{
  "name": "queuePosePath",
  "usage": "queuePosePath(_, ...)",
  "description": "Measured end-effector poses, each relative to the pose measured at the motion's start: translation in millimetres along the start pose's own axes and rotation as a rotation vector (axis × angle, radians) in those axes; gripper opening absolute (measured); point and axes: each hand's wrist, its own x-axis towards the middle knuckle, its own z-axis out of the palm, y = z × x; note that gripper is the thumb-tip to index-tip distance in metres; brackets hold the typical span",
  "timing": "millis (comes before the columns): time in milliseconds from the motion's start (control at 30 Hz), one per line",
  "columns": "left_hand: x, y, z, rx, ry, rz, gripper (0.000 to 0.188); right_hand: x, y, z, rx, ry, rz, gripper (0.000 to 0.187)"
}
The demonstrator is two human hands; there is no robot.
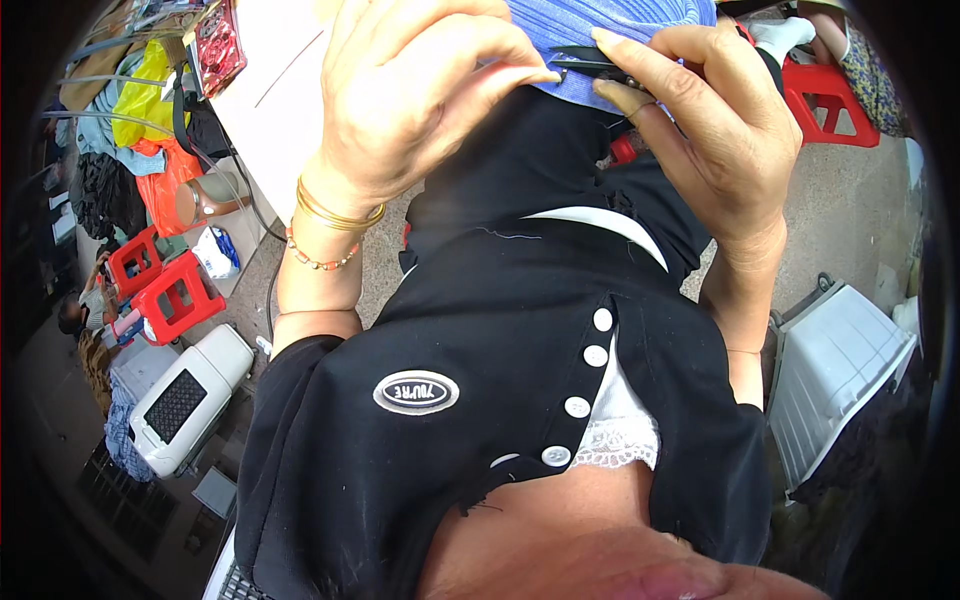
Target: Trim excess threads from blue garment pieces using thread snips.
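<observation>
My right hand (715,115) grips small dark thread snips (582,55), their pointed blades facing left over a blue ribbed knit fabric (625,18). A pale covering wraps one of that hand's fingertips. Just left of the blades, my left hand (425,95) is closed in a pinch, thumb and finger pressed together at the fabric's near edge. Whatever lies between those fingertips is too small to make out. The fabric rests above my dark trousers (520,150), and its far part runs out of view at the top.
A white table top (275,90) stands at my left, with a red patterned packet (220,45) on its edge. Farther left are red stools (180,297), piled bags and cloth, and a white pet carrier (195,400). A white plastic bin (840,370) and another red stool (830,105) are at right.
</observation>
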Motion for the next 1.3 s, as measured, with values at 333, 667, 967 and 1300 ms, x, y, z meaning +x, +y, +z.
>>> queuePosePath(333, -3, 2, 5, -0.027, 0.011, 0.021, 0.022, -1, -7, -4, 0.041, 0.06, 0.068, 0.036)
queuePosePath(667, 8, 16, 22, 0.001, 0.048, 0.107, 0.035, -29, 0, -14, 0.432, 0.27, 0.457, 0.036)
queuePosePath(967, 25, 21, 16, 0.182, -0.229, 0.066, 0.026, -47, 1, -12, 0.426, 0.224, 0.501, 0.037)
queuePosePath(1300, 17, 21, 27, 0.196, -0.094, 0.087, 0.02, -49, 6, -2, 0.328, 0.197, 0.328, 0.038)
